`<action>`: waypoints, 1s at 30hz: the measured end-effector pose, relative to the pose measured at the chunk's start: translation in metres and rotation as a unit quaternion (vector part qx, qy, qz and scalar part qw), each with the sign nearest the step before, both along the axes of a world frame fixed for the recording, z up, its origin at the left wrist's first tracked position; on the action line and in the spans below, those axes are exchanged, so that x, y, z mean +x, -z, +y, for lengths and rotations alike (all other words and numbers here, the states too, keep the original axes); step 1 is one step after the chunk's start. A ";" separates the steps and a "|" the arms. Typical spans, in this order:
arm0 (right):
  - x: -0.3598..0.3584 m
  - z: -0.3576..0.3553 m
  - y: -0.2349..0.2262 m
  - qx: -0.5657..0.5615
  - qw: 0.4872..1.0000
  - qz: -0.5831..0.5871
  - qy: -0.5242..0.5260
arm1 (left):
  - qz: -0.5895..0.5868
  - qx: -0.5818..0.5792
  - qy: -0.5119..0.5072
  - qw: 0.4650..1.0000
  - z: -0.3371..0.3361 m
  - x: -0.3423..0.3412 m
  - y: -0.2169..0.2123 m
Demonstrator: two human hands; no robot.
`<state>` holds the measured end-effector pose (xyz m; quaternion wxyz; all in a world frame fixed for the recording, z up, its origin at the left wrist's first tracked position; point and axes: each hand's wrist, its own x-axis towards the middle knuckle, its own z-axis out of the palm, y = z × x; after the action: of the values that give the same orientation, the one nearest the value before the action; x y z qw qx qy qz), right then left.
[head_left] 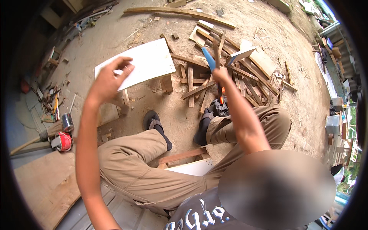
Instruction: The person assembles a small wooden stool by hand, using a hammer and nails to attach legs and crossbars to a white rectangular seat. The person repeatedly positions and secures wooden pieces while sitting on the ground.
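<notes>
A white board (153, 57) lies on a wooden support in front of me. Above its left part is my left hand (112, 76), fingers bent toward the thumb as in a pinch; anything between the tips is too small to make out. My right hand (221, 75) is raised at the right of the board, closed around what looks like a tool. Below the fist shows a dark handle with orange bits (222, 97); the rest of it blends into the wood behind. A blue tapered piece (209, 58) appears beside that hand, and I cannot tell whether it is held.
Wooden strips (249, 82) lie heaped on the dirt beyond my right hand. A long beam (180, 12) stretches across the far ground. At my left are a can (67, 122), a red coil (64, 142) and a plywood sheet (46, 184). A wooden frame (182, 156) sits between my legs.
</notes>
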<state>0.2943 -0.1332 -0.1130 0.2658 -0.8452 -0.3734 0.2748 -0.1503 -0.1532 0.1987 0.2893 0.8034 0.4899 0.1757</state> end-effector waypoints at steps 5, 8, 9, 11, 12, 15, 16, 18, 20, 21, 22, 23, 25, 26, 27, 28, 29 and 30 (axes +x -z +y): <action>-0.092 -0.102 0.083 0.019 0.992 0.096 0.082 | 0.154 -0.111 0.125 0.974 -0.044 0.012 0.031; -0.093 -0.112 0.116 0.061 0.988 0.054 0.132 | 0.219 -0.184 0.097 0.953 -0.041 0.006 0.042; -0.098 -0.108 0.115 0.018 0.990 0.044 0.135 | 0.221 -0.177 0.077 0.956 -0.041 -0.001 0.047; -0.111 -0.097 0.097 -0.069 0.989 0.020 0.132 | 0.210 -0.170 0.032 0.962 -0.043 -0.013 0.049; -0.110 -0.095 0.091 -0.082 0.987 0.032 0.132 | 0.196 -0.166 0.013 0.966 -0.042 -0.015 0.046; -0.105 -0.095 0.096 -0.059 0.990 0.069 0.107 | 0.173 -0.147 -0.003 0.974 -0.043 -0.016 0.036; -0.105 -0.095 0.094 -0.062 0.988 0.091 0.109 | 0.171 -0.143 -0.002 0.975 -0.044 -0.017 0.034; -0.098 -0.095 0.098 -0.093 0.982 0.126 0.106 | 0.167 -0.148 0.000 0.975 -0.049 -0.017 0.032; -0.097 -0.094 0.106 -0.110 0.983 0.099 0.106 | 0.164 -0.158 -0.001 0.974 -0.053 -0.016 0.032; -0.092 -0.094 0.111 -0.108 0.983 0.134 0.058 | 0.179 -0.156 -0.004 0.971 -0.055 -0.017 0.030; -0.070 -0.095 0.140 -0.044 0.987 0.120 0.093 | 0.183 -0.146 0.013 0.972 -0.050 -0.008 0.028; -0.053 -0.094 0.166 0.020 0.986 0.106 0.129 | 0.190 -0.136 0.031 0.972 -0.044 0.001 0.026; -0.081 -0.091 0.143 0.008 0.973 0.215 0.081 | 0.188 -0.155 0.006 0.970 -0.054 -0.013 0.028; -0.086 -0.092 0.127 0.000 0.963 0.263 0.062 | 0.186 -0.157 -0.001 0.970 -0.057 -0.018 0.028; -0.088 -0.091 0.118 0.006 0.965 0.258 0.056 | 0.182 -0.158 -0.001 0.971 -0.058 -0.018 0.028; -0.091 -0.088 0.109 0.012 0.966 0.253 0.051 | 0.184 -0.157 -0.003 0.970 -0.059 -0.017 0.026; -0.095 -0.086 0.099 0.018 0.967 0.248 0.046 | 0.190 -0.155 -0.003 0.969 -0.057 -0.018 0.027; -0.104 -0.084 0.079 0.033 0.971 0.235 0.037 | 0.197 -0.156 -0.010 0.968 -0.059 -0.023 0.029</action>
<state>0.1908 -0.2171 -0.1917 0.3836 -0.7609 -0.2781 0.4433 -0.1733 -0.2121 0.1694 0.3070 0.7621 0.5666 -0.0619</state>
